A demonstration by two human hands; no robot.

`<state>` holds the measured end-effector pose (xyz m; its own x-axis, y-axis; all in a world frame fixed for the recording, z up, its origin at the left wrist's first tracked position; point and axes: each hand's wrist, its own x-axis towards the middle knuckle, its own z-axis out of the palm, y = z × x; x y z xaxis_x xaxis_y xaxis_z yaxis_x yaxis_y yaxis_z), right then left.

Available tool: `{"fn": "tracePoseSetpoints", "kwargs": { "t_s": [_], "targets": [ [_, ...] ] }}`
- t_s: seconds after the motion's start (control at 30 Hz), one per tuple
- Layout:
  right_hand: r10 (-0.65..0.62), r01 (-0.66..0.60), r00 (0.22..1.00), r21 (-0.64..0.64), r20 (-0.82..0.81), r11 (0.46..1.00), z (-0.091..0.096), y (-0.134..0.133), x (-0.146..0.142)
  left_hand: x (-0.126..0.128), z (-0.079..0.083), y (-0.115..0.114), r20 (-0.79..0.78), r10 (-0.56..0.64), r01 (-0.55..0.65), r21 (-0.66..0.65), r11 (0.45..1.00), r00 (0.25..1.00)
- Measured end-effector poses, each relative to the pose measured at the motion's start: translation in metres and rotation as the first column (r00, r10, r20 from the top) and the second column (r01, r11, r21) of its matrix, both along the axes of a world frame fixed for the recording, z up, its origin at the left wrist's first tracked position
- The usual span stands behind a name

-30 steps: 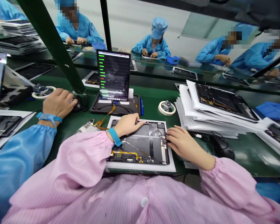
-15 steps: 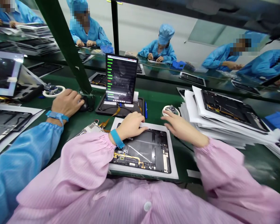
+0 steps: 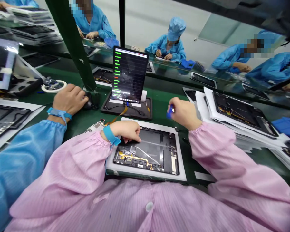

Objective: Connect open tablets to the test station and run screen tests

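Note:
An opened tablet housing point(image 3: 147, 151) with a yellow flex cable and exposed parts lies on white sheeting in front of me. My left hand point(image 3: 127, 130), with a blue wrist strap, rests over its upper left part. Its fingers are curled down and closed; what they hold, if anything, is hidden. To the upper right of the housing, my right hand point(image 3: 185, 112) is raised over the bench, fingers closed round a blue pen-like stick point(image 3: 170, 111), of which only a blurred short piece shows.
Behind the housing a lit tablet screen point(image 3: 130, 75) stands in a black tray point(image 3: 145, 111). A co-worker's hand point(image 3: 70, 98) covers a mouse point(image 3: 87, 101) at left, near a white tape roll point(image 3: 62, 87). Stacked housings and sheets point(image 3: 241, 119) stand at right. A green post point(image 3: 70, 42) rises at left.
The blue stick beside the black tray has left the bench and is in my right hand, which has risen and closed. My left hand has shifted left and curled its fingers.

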<state>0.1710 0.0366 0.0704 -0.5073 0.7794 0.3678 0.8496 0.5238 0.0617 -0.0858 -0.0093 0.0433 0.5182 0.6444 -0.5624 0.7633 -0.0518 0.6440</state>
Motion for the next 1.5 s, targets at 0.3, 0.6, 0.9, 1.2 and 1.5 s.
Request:
{"fn": "tracePoseSetpoints", "kwargs": {
  "t_s": [0.3, 0.6, 0.9, 1.2, 1.5],
  "targets": [
    [-0.46, -0.191, 0.474, -0.598, -0.751, 0.779, -0.061, -0.107, 0.038, 0.006, -0.001, 0.002, -0.053, -0.091, 0.096, 0.092, 0.991, 0.994],
    [-0.419, -0.044, 0.501, -0.507, -0.757, 0.861, -0.081, -0.113, 0.042, 0.001, -0.004, 0.007, 0.028, -0.145, 0.144, 0.027, 0.989, 0.989],
    [-0.387, -0.03, 0.568, -0.488, -0.726, 0.872, -0.091, -0.112, 0.046, -0.001, -0.001, 0.011, 0.03, -0.205, 0.204, 0.021, 0.979, 0.978],
    [-0.161, 0.053, 0.836, -0.215, -0.525, 0.975, -0.042, -0.085, 0.043, -0.006, 0.0, 0.012, 0.117, -0.156, 0.161, -0.034, 0.986, 0.981],
    [-0.154, 0.18, 0.968, -0.117, 0.199, 0.977, -0.049, 0.008, -0.009, -0.006, 0.003, 0.008, 0.136, -0.069, 0.078, -0.067, 0.995, 0.988]
  ]
}}
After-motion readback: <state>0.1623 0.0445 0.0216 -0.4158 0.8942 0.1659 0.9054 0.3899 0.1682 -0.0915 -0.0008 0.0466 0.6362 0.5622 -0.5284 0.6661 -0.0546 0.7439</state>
